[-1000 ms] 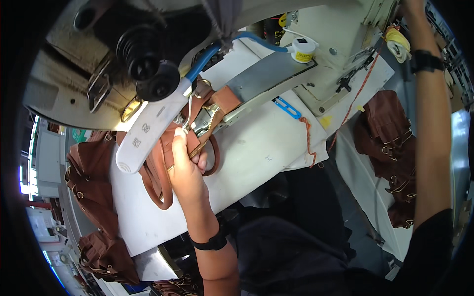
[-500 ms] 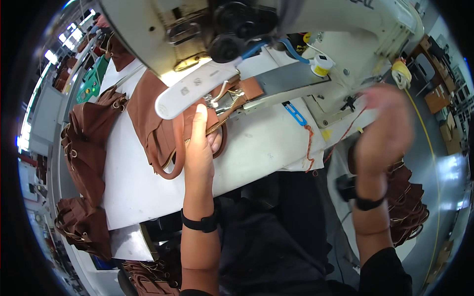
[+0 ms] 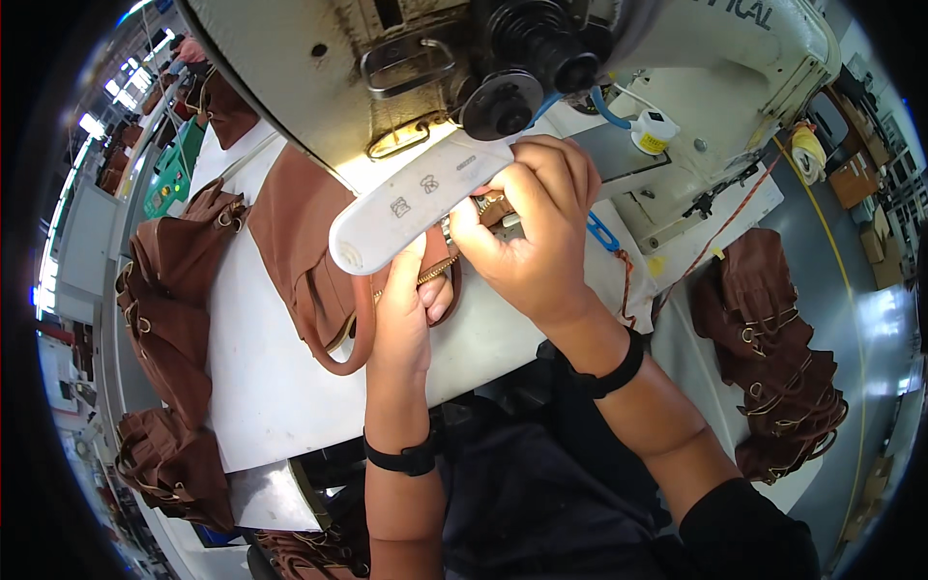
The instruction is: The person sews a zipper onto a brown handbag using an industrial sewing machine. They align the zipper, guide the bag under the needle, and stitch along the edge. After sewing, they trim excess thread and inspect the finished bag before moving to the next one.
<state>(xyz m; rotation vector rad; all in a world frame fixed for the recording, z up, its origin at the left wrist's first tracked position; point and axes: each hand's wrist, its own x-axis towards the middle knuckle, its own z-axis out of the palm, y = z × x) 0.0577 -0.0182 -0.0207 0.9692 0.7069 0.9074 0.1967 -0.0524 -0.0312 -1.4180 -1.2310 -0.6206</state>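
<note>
A brown leather bag (image 3: pixel 290 217) lies under the head of a sewing machine (image 3: pixel 759 77), its strap handle (image 3: pixel 359 343) looping toward me. My left hand (image 3: pixel 404 304) grips the bag's near edge, thumb on top and fingers curled below, beside a brass-toothed zipper (image 3: pixel 440 270). Close to the needle area, my right hand (image 3: pixel 536 227) is closed over the zipper end of the bag, its fingertips partly hidden. A pale elongated cover (image 3: pixel 416 205) hangs over the work and blocks sight of the stitching point.
Brown bags are heaped on the left (image 3: pixel 174 300) and the right (image 3: pixel 768 358). A blue thread snips (image 3: pixel 602 232) with an orange cord lies on the white table (image 3: pixel 280 406). Near the machine arm stands a small white bottle (image 3: pixel 654 131). A green box (image 3: pixel 171 179) sits farther left.
My right hand has swung from the right side of the machine, leftward to the bag's zipper end. My left hand keeps its grip. The view has shifted slightly.
</note>
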